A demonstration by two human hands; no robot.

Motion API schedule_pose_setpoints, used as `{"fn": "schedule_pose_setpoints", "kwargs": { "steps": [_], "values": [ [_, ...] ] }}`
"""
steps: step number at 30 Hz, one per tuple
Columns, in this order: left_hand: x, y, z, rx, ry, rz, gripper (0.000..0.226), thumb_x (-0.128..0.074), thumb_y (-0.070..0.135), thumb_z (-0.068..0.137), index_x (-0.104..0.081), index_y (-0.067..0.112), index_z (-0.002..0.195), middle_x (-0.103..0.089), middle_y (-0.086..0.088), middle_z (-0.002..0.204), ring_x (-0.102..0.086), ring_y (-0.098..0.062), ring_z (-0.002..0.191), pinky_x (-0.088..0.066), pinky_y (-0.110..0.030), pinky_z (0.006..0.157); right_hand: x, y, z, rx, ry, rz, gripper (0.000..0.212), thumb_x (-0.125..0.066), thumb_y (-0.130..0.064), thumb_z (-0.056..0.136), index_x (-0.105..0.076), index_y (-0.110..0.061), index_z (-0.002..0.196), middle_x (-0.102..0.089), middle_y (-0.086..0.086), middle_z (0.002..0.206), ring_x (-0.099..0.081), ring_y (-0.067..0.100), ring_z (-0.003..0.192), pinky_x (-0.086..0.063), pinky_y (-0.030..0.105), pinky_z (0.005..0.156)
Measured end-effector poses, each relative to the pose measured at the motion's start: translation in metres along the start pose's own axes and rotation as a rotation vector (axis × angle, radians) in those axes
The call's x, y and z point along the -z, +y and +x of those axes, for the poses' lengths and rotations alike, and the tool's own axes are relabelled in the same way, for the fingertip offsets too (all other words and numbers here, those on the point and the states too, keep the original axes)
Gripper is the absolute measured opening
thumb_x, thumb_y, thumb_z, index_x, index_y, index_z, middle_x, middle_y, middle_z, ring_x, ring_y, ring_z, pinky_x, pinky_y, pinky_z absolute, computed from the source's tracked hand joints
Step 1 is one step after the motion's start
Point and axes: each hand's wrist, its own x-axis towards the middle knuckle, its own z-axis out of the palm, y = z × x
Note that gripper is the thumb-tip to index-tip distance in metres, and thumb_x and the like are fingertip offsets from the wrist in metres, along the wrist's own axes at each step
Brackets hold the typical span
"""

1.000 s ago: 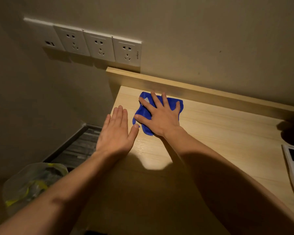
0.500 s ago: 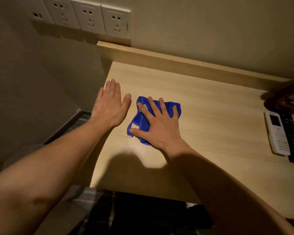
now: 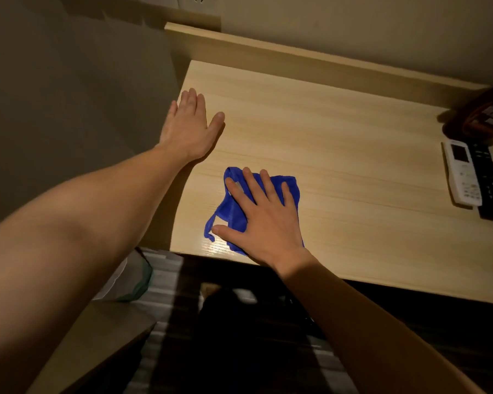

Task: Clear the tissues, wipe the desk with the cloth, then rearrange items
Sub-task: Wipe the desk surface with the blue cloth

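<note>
A crumpled blue cloth lies on the light wooden desk close to its front edge. My right hand presses flat on the cloth with fingers spread, covering most of it. My left hand rests flat on the desk at its left edge, fingers together, holding nothing, a hand's width from the cloth. No tissues are in view.
A white remote and a black remote lie side by side at the desk's right end, below a dark round object. A raised wooden ledge runs along the wall. A bin with a plastic liner stands left of the desk on the floor.
My right hand has dragged the blue cloth from the back of the desk toward the front edge. My left hand stayed flat at the left edge. The view tilted down.
</note>
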Motion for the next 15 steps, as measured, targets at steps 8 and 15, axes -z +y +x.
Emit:
{"fn": "schedule_pose_setpoints", "kwargs": {
  "steps": [8, 15],
  "values": [
    [-0.012, 0.026, -0.034, -0.098, -0.005, -0.006, 0.082, -0.014, 0.070, 0.104, -0.009, 0.020, 0.169, -0.003, -0.009, 0.177, 0.002, -0.026, 0.163, -0.001, -0.054, 0.130, -0.005, -0.006, -0.034, 0.075, 0.008, 0.039, 0.078, -0.024, -0.080, 0.095, -0.017, -0.042, 0.162, -0.009, -0.007, 0.173, -0.003, 0.019, 0.159, -0.009, 0.049, 0.128],
    [-0.019, 0.042, -0.031, 0.021, -0.025, 0.006, 0.097, -0.006, 0.083, 0.095, -0.004, 0.020, 0.169, 0.004, -0.009, 0.177, 0.008, -0.027, 0.163, 0.003, -0.058, 0.130, -0.018, -0.003, -0.059, 0.249, 0.028, 0.103, 0.054, -0.032, -0.062, 0.102, -0.056, -0.039, 0.143, -0.050, -0.008, 0.155, -0.045, 0.019, 0.145, -0.041, 0.046, 0.112]
  ]
}}
